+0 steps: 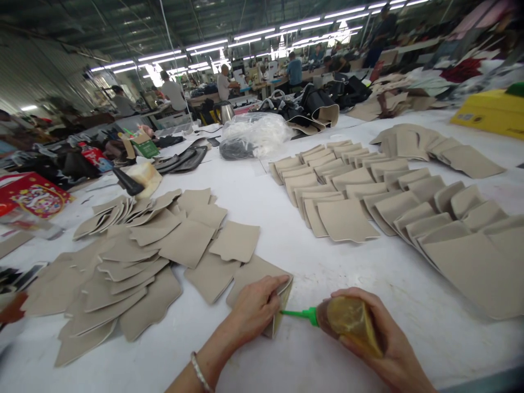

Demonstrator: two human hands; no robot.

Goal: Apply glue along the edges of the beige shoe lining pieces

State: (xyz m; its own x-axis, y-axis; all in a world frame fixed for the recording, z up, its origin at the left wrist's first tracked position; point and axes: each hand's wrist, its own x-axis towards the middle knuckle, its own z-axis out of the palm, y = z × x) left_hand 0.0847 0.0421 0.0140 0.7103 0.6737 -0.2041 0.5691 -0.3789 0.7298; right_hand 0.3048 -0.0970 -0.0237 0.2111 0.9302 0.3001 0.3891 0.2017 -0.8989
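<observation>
One bottle (349, 319), near right, is clamped in my right hand (391, 335); my left hand (254, 307) presses a near beige piece (256, 272), whether pinching I can't tell. Left, the red box's (33, 185) print is unreadable.

Tubes (207, 45) are glaring, distant windows (282, 46) are blowing out, the roof (123, 22) is looking dim, the table (237, 191) is reflecting softly, and outer edges are stretching and blurring.

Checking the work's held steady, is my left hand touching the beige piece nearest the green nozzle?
Touching. The head view shows the left hand lying over the beige piece, fingers against its surface.
</observation>
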